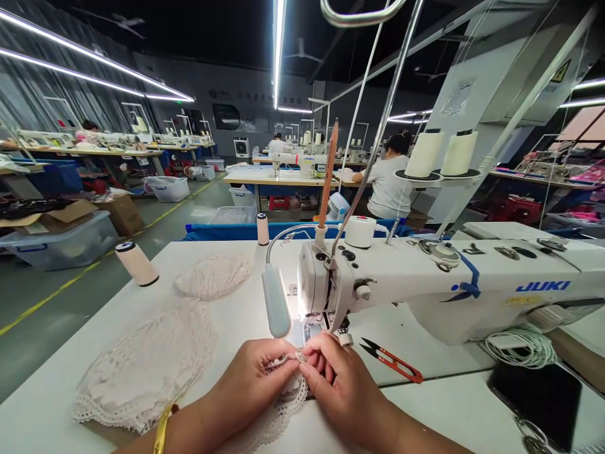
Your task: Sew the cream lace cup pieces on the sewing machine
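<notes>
A pale pillar [477, 69] stands tall under a black ceiling [212, 25]. Left of the pillar, beyond a pale-topped counter [248, 174], a gray back wall [189, 81] closes the room. 1 bright tube light [279, 57] hangs left of the pillar — 2 more strips [94, 55] slope farther left, before gray curtains [28, 79]. Farther left too, a yellow line [45, 301] crosses the gray floor [174, 227].

Your bare left hand [248, 381] and right hand [352, 381] partly hide the cream scalloped lace [289, 411], cut off below; the long white sewing machine [425, 302] is cropped rightward.
</notes>
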Demonstrator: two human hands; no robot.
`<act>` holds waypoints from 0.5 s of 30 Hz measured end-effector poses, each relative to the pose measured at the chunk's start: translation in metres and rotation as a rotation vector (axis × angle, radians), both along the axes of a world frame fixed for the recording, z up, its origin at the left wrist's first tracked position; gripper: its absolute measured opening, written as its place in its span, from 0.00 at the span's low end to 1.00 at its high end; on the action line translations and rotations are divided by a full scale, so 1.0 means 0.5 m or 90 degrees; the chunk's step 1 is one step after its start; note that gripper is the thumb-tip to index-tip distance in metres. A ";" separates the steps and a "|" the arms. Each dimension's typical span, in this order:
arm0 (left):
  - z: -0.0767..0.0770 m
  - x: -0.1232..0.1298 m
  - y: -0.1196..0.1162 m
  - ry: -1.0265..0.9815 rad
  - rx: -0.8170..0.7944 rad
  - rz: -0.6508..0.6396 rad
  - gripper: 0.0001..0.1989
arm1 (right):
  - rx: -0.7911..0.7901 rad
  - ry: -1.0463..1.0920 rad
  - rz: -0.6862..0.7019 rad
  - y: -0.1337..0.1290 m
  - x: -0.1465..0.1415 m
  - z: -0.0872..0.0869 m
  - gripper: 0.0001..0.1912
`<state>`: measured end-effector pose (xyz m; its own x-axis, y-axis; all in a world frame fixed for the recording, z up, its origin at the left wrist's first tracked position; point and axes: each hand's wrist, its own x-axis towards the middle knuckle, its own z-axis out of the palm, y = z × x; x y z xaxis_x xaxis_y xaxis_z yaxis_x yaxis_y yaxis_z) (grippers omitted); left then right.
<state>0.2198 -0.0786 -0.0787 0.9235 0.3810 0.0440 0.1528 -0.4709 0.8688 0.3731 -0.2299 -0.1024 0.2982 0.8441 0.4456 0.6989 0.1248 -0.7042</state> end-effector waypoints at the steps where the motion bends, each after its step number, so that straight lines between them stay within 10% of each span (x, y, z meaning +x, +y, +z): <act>1: 0.002 0.000 0.000 0.002 0.014 -0.006 0.20 | 0.005 -0.003 -0.003 0.001 0.000 -0.001 0.03; 10: -0.009 -0.001 -0.001 -0.020 0.129 -0.025 0.20 | 0.040 -0.041 0.014 0.003 -0.002 0.006 0.07; 15: 0.007 -0.001 -0.009 -0.034 0.033 -0.016 0.13 | 0.036 -0.051 0.010 0.004 -0.002 0.010 0.07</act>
